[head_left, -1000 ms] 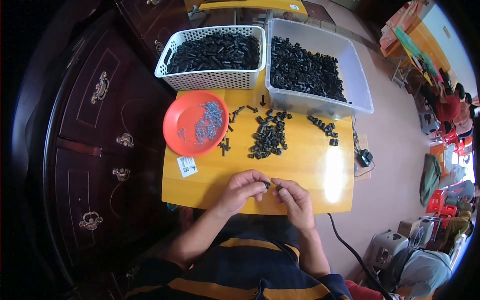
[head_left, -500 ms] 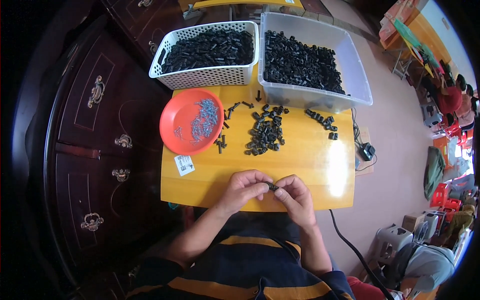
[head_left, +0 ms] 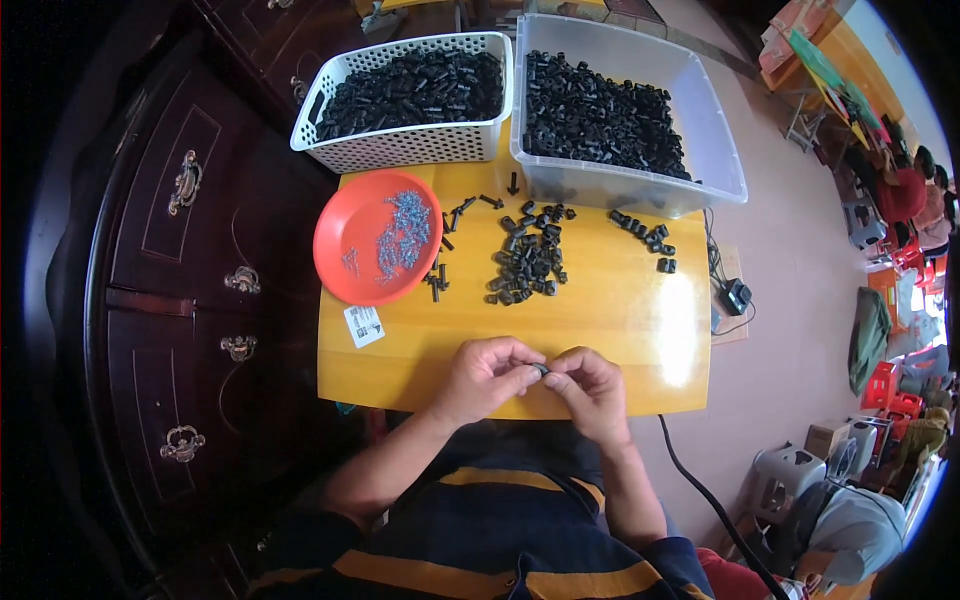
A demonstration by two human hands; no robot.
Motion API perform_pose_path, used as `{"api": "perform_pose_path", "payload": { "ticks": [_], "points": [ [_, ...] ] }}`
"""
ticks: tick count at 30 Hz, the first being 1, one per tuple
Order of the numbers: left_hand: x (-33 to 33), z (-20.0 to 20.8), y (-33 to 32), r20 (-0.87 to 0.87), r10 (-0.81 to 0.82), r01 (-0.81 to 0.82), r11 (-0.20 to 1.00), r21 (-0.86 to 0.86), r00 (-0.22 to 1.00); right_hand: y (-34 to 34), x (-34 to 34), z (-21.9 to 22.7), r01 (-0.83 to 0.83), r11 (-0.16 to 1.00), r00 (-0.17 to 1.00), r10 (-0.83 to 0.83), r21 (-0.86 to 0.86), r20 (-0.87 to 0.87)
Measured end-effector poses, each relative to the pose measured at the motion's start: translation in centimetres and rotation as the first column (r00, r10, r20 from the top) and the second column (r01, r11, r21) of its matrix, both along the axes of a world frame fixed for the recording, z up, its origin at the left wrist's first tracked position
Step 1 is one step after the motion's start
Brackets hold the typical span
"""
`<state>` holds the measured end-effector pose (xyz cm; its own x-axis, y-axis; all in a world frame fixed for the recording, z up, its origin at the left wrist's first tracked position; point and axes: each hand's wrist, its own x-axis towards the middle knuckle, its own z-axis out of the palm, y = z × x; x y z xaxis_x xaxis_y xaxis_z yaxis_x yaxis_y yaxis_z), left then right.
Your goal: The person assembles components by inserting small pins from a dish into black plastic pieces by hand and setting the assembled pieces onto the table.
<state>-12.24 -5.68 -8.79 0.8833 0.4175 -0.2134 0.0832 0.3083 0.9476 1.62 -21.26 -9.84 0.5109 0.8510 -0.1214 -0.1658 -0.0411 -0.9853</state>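
Observation:
My left hand [head_left: 490, 378] and my right hand [head_left: 590, 388] meet above the near edge of the yellow table [head_left: 430, 350]. Between their thumbs and fingertips both pinch a small black plastic part [head_left: 541, 369], mostly covered by the fingers. Farther off lies a pile of short black plastic sleeves [head_left: 530, 257]. Slim black stems with wider ends [head_left: 443, 277] are scattered left of that pile. A red plate [head_left: 340, 225] at the left holds many small silvery screws [head_left: 404, 237].
A white perforated basket [head_left: 410, 150] and a clear plastic bin [head_left: 620, 190], both full of black parts, stand at the far side. More sleeves [head_left: 645, 235] lie at right. A white label [head_left: 364, 326] sits below the plate. Dark wooden drawers [head_left: 180, 290] flank the table's left.
Both hands stay together on the black part, which now shows less between the fingertips. The whole view has shifted slightly.

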Motion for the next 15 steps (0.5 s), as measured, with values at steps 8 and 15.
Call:
{"api": "perform_pose_path", "payload": {
  "ticks": [8, 15],
  "points": [
    [-0.1, -0.1, 0.4, -0.003, 0.037, -0.037, 0.999, 0.039, 0.999, 1.6, -0.3, 1.0, -0.001, 1.0, 0.996, 0.0, -0.007, -0.089],
    [0.6, 3.2, 0.9, 0.066, 0.078, -0.102, 0.739, 0.666, 0.995, 2.7, -0.8, 0.6, 0.043, 0.996, 0.886, -0.004, 0.073, -0.464]
  ]
}}
